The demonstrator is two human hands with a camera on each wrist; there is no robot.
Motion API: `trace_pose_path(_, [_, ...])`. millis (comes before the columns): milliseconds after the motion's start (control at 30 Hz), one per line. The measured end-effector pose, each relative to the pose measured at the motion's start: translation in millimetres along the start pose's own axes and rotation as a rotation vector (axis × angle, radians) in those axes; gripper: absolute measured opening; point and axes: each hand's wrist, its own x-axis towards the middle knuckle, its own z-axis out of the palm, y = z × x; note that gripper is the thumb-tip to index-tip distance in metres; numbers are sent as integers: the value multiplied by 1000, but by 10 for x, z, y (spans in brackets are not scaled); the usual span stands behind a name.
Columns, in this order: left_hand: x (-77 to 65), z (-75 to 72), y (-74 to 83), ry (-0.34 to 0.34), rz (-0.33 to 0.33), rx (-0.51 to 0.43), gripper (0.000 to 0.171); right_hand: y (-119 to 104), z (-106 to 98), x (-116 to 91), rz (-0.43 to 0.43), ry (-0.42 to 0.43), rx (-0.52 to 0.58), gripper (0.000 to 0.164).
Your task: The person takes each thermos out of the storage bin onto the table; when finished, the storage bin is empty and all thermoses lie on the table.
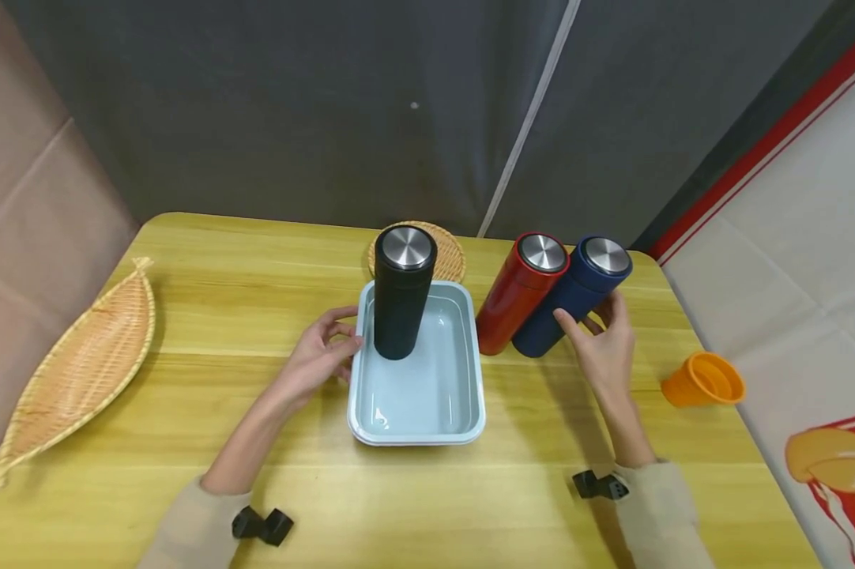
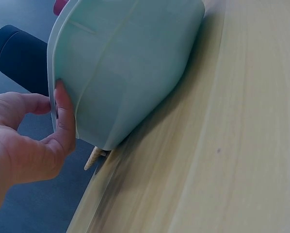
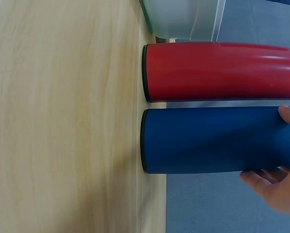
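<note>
Right hand (image 1: 605, 340): thumb and fingers curled round the upper body of a blue bottle (image 1: 557, 307), which is upright, steel-topped, base down at the table. Left hand (image 1: 321, 352): pinches the left rim of a pale blue basin (image 1: 427, 407), thumb at the edge, a finger against the outer wall under the lip, as the left wrist view shows. Just left of the blue bottle, a narrow gap between, stands a red bottle (image 1: 510, 299), upright and untouched; the basin's right side is just beside it. Inside the basin, toward its far left corner, a black bottle (image 1: 402, 308) stands upright, lid up. Behind the basin lies a round woven mat (image 1: 452, 246), partly hidden by basin and black bottle. Farther out: an orange cup (image 1: 705, 381) near the table's right edge; a long, pointed woven tray (image 1: 82, 371) along the left side. All on a yellowish wood-grain table (image 1: 257, 292); dark grey curtain (image 1: 292, 118) beyond the far edge.
</note>
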Motion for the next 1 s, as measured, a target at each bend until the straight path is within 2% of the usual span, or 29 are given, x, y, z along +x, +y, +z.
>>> trace_pose_path(267, [-20,-2,-4,-5,8,6,57,40,-5,-88,10,-6,-48,64])
trace_pose_path(567, [-47,20,-31,-13,7,-3,58,298,-128,-222,9,2,118,77])
trace_pose_path(800, [-22,2,-19,-3,6,-11,58,248,-209,-379,-57,-43,189,76])
trace_pose_path(1000, [-9,1,-11,-5,-7,-9,58,129,-153,-519,-139,-110,235,79])
